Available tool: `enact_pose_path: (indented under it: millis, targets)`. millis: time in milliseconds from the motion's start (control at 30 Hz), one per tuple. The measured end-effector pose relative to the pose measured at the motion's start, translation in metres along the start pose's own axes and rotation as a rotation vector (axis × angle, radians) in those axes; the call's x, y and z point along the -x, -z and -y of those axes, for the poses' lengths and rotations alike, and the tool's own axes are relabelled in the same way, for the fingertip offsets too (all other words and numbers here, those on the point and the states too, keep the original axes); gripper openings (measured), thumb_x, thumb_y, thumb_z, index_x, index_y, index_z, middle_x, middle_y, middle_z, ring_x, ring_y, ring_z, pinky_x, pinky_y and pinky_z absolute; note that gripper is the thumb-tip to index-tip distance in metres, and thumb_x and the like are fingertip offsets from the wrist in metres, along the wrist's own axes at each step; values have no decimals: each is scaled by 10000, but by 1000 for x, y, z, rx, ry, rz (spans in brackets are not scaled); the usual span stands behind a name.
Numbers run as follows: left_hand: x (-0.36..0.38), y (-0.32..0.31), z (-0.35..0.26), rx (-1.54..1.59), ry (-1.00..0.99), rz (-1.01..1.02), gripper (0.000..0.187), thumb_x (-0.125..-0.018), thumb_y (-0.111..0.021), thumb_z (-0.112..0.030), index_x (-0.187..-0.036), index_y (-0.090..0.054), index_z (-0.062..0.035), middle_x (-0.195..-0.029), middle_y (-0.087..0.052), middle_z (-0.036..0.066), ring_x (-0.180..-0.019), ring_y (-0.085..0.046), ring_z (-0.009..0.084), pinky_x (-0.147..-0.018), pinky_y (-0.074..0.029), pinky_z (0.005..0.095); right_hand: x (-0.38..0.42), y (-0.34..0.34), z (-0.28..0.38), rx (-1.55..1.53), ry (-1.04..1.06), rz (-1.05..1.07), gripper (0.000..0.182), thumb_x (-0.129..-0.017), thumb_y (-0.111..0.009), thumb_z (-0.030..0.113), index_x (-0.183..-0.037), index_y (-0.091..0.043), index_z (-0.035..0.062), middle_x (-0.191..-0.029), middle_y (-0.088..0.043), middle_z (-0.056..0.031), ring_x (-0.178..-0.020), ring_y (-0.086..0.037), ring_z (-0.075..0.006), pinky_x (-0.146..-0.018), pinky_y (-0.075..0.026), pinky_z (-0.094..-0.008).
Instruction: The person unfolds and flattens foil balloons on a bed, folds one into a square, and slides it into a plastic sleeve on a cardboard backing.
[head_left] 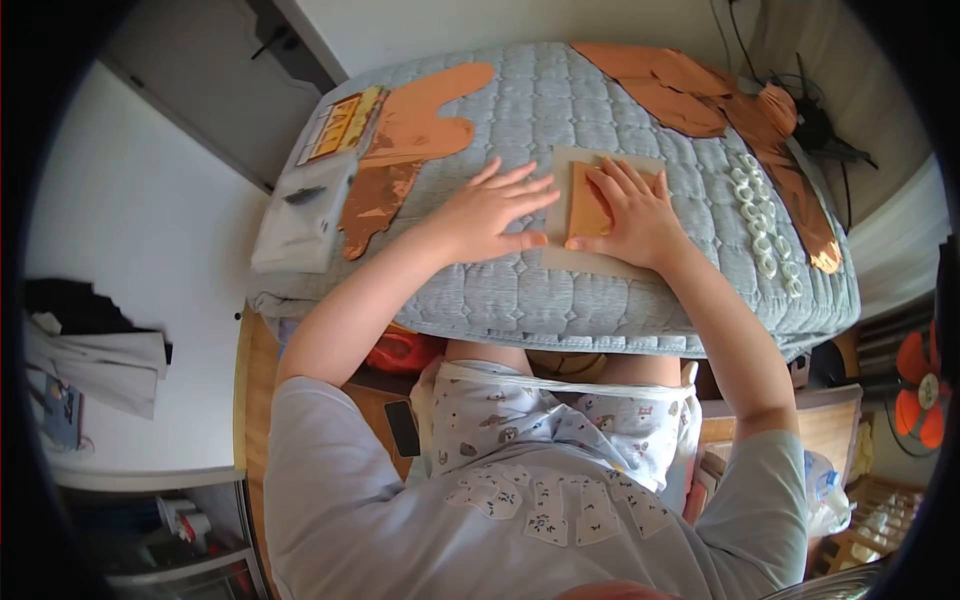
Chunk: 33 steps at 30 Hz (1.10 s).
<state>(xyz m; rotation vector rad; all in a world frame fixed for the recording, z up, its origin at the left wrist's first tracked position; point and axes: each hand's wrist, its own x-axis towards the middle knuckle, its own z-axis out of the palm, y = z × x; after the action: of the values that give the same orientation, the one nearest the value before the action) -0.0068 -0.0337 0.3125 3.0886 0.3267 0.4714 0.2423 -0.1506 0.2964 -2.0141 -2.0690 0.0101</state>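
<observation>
On the grey quilted mattress (pixel 500 300) lies a beige board (pixel 620 268), with an orange-tan square sheet (pixel 582 205) on top of it. My right hand (pixel 635 215) rests flat on the square, its fingers spread toward the far edge and the thumb at the near left. To the left, my left hand (pixel 498 212) is spread open with nothing in it, its fingertips by the board's left edge. Whether it touches the mattress is hard to tell. Part of the square is hidden under my right hand.
Shiny copper-coloured foil balloons (pixel 425 110) lie at the left, more foil pieces (pixel 680 90) at the back right. A yellow-orange package (pixel 340 125) and a clear plastic bag (pixel 300 220) are far left. Several white rings (pixel 760 215) lie at the right.
</observation>
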Motion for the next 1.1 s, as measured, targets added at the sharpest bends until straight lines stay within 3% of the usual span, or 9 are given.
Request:
enact_pose_path:
  millis: [67,167,267,367,433,567,833,1067,1100]
  targets:
    - [25,18,11,15,119,-44,579,-1000,-582,-518,-1436,-600,-137,-1516,-547,91,-1452,-445,294,-1242,-241,541,-1,-2,0,27,-15,-2,1148,-683,-695,829,-1548,-422,125,-1646,-350,-138,-1558,-246,-302,-1234,-105,-639]
    - [96,56,60,-129,588,-201,409,-1004,-614,-369,-1319,-683,-117,-1453,-595,125,-1365,-534,300,-1182,-325,537,-3,-1,0,39,-13,-1,1146,-676,-693,833,-1540,-433,126,-1645,-354,-138,-1553,-261,-309,-1229,-110,-646]
    - [199,90,117,-325,990,-328,282,-953,-684,-318,-1138,-782,-128,-1278,-712,104,-1165,-666,321,-1019,-501,406,-3,-3,-4,11,16,-18,1141,-673,-700,821,-1540,-433,128,-1646,-355,-133,-1545,-279,-322,-1212,-119,-677]
    - [295,109,161,-474,1120,-377,347,-926,-695,-377,-1078,-792,-81,-1181,-748,116,-1032,-717,304,-889,-558,381,-4,0,0,12,-16,13,1139,-668,-707,810,-1541,-432,131,-1648,-353,-131,-1542,-286,-333,-1196,-123,-708]
    - [330,118,177,-142,1470,-509,466,-884,-739,-483,-1030,-797,-44,-1069,-771,120,-944,-730,254,-833,-551,371,-4,0,-1,6,0,13,1144,-665,-708,806,-1547,-423,134,-1652,-347,-126,-1547,-273,-334,-1186,-128,-726]
    - [351,126,191,220,1590,-539,568,-837,-782,-552,-1025,-791,-16,-932,-761,99,-854,-702,198,-764,-530,349,-5,-3,-3,6,0,20,1160,-668,-691,822,-1561,-401,140,-1663,-326,-115,-1553,-260,-332,-1193,-123,-722]
    - [366,115,224,650,1432,-401,468,-860,-799,-473,-1008,-775,-31,-811,-698,16,-696,-601,128,-635,-478,308,-6,-1,-1,35,-18,27,1186,-652,-655,872,-1566,-399,161,-1662,-334,-103,-1547,-277,-325,-1209,-126,-695]
    - [367,118,230,604,1553,-359,289,-943,-739,-373,-987,-739,-88,-782,-657,-23,-665,-540,79,-579,-418,285,-6,-4,-4,31,-9,12,1196,-645,-651,885,-1563,-403,160,-1656,-345,-111,-1544,-283,-328,-1212,-124,-683]
    - [369,112,235,530,1393,-479,270,-970,-707,-364,-1018,-723,-99,-810,-660,-24,-687,-551,68,-584,-418,269,-6,-4,-4,23,-9,9,1197,-644,-652,886,-1562,-405,158,-1654,-348,-116,-1544,-281,-331,-1212,-121,-683]
